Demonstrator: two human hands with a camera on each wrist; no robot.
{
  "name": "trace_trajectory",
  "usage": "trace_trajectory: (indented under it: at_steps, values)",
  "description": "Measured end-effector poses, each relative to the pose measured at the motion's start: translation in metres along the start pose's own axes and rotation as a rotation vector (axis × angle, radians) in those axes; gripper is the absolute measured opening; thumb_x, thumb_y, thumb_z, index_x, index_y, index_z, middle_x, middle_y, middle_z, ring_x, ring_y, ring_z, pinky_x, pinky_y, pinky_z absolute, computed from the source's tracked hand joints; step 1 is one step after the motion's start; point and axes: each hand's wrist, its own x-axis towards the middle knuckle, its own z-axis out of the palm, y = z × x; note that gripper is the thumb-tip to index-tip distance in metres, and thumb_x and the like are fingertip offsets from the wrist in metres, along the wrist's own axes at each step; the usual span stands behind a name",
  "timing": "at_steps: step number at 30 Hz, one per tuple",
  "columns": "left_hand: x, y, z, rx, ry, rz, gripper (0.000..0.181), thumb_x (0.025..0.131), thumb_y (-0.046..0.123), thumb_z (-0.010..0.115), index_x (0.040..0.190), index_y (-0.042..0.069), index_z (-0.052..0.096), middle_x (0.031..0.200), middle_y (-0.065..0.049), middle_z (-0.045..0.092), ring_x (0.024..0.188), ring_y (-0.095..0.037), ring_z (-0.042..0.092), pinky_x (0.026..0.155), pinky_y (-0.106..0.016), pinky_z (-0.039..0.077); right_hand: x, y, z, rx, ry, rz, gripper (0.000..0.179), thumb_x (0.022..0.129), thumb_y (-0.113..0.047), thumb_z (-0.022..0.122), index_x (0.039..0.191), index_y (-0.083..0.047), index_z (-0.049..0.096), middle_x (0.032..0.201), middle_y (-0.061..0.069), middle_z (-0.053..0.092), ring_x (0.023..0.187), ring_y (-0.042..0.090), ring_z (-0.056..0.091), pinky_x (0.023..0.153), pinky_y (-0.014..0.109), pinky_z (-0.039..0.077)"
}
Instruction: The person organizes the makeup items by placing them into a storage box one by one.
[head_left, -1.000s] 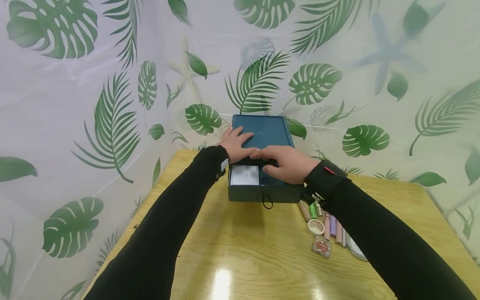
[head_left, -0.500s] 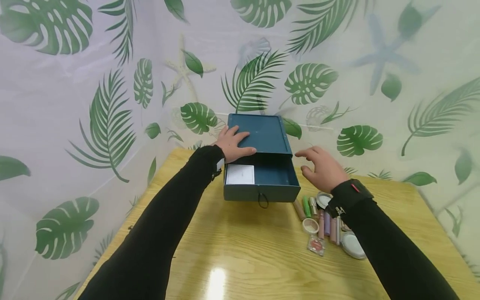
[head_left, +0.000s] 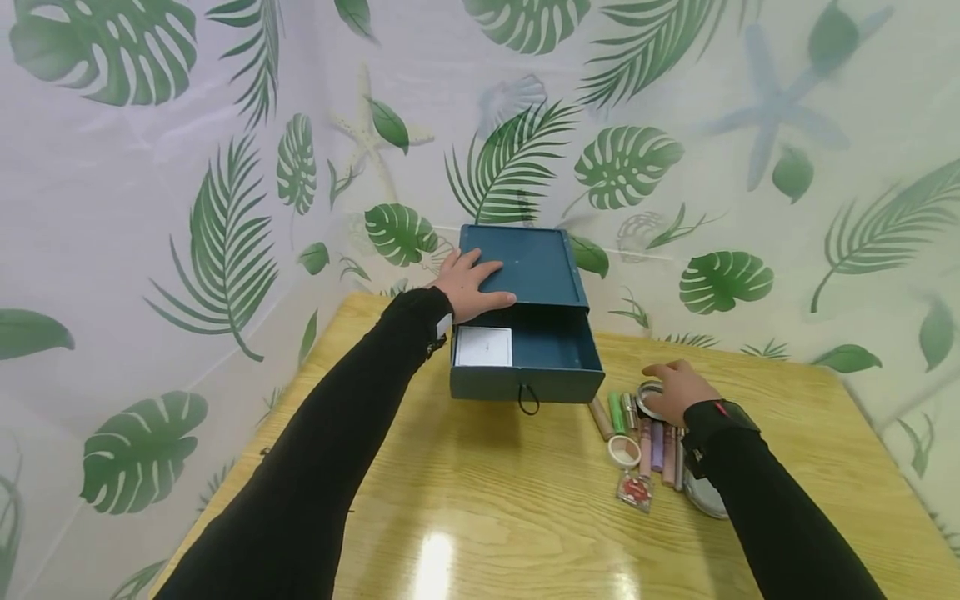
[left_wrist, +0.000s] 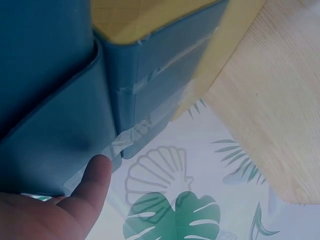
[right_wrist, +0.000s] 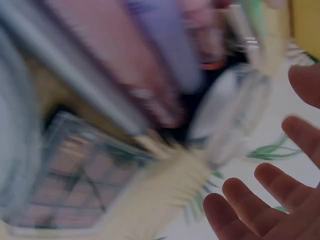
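My left hand [head_left: 468,287] rests with spread fingers on the left side of the blue box's top [head_left: 525,265]. In the left wrist view a finger [left_wrist: 95,180] touches the blue board beside clear tape. The box's drawer [head_left: 525,386] is pulled out, with a white square packet [head_left: 483,347] in its left part. My right hand [head_left: 682,392] hovers with loosely bent fingers over the cosmetics, nearest a round compact [right_wrist: 232,112]. Its fingers hold nothing and appear apart from the compact in the right wrist view, which is blurred.
Beside the box lie a green tube [head_left: 617,412], a purple tube [head_left: 657,446], pink tubes [head_left: 646,450], a small round pot [head_left: 624,451] and a clear square case [head_left: 635,490]. A palette [right_wrist: 75,175] and larger round case [head_left: 705,497] lie further right. A leaf-print sheet [head_left: 420,150] hangs behind the table.
My right hand has moved from over the open drawer, rightward and down to the cosmetics. The left hand has stayed on the box.
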Motion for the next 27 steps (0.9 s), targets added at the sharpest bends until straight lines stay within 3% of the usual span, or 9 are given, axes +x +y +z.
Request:
trace_trajectory:
  at_steps: [5, 14, 27]
  values:
    - [-0.001, 0.002, 0.001, -0.007, 0.002, -0.004, 0.075, 0.102, 0.058, 0.052, 0.162, 0.020, 0.029, 0.169, -0.015, 0.010, 0.155, -0.035, -0.003, 0.133, -0.042, -0.001, -0.002, 0.011, 0.010, 0.017, -0.034, 0.022, 0.057, 0.095, -0.020, 0.062, 0.145, 0.003, 0.048, 0.136, 0.043, 0.039, 0.115, 0.058, 0.050, 0.078, 0.063, 0.057]
    - [-0.003, 0.005, 0.003, -0.009, 0.010, -0.001, 0.074, 0.102, 0.056, 0.053, 0.162, 0.019, 0.029, 0.169, -0.015, 0.010, 0.155, -0.035, -0.002, 0.133, -0.041, -0.002, 0.002, 0.019, 0.018, -0.002, 0.014, 0.034, 0.059, 0.093, -0.022, 0.069, 0.142, 0.001, 0.046, 0.128, 0.040, 0.046, 0.098, 0.050, 0.060, 0.069, 0.059, 0.059]
    - [-0.007, 0.005, 0.006, 0.000, 0.013, -0.019, 0.075, 0.102, 0.058, 0.052, 0.162, 0.020, 0.029, 0.169, -0.014, 0.009, 0.155, -0.036, -0.003, 0.133, -0.042, -0.003, 0.005, 0.023, 0.030, 0.015, 0.054, 0.040, 0.059, 0.090, -0.021, 0.066, 0.142, -0.002, 0.047, 0.125, 0.038, 0.047, 0.088, 0.041, 0.058, 0.062, 0.051, 0.057]
